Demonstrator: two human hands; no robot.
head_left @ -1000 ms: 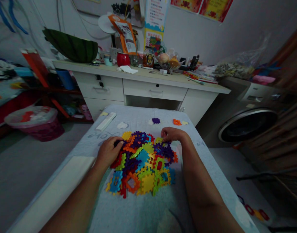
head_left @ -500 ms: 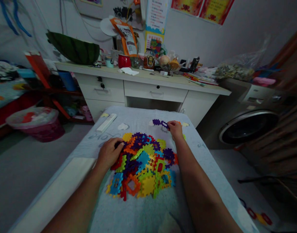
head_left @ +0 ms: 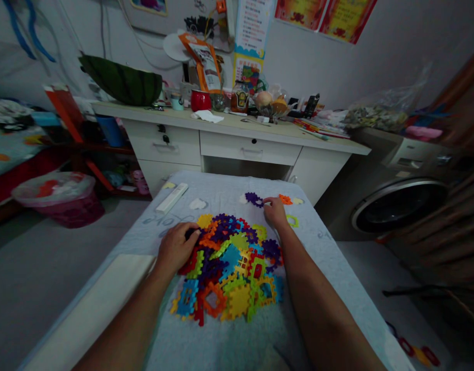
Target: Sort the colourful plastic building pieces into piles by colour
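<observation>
Along the left edge of the tabletop, spread with a pale blue patterned cloth (head_left: 221, 188), lies a long, flat white strip (head_left: 101, 304); further up, toward the far left corner, is a narrow white box (head_left: 172, 199). Next comes the left hand (head_left: 179, 242), resting against the heap's left side with fingers curled and thumb a little apart from them. A small dark plastic piece (head_left: 190, 233) shows in that gap; I cannot tell whether it is gripped or merely touched.

The broad heap of flat, notched plastic pieces (head_left: 229, 257) in purple, orange, red, blue, yellow and green fills the middle of the tabletop, its pieces overlapping and mixed in colour. Nearly everything is here, so the sorting-out looks only just begun.

Beyond the heap, toward the far edge, lie the notched purple plastic pieces (head_left: 254, 199), seemingly a solid one and an open frame overlapping. The right hand (head_left: 274, 212) has its fingers drawn nearly together at their right rim; whether it has hold of them I cannot tell. Past it, a notched orange plastic piece (head_left: 285, 199) lies near the far right corner, and a light green plastic frame (head_left: 294, 218) nearer the right edge. Only these few stand apart.
</observation>
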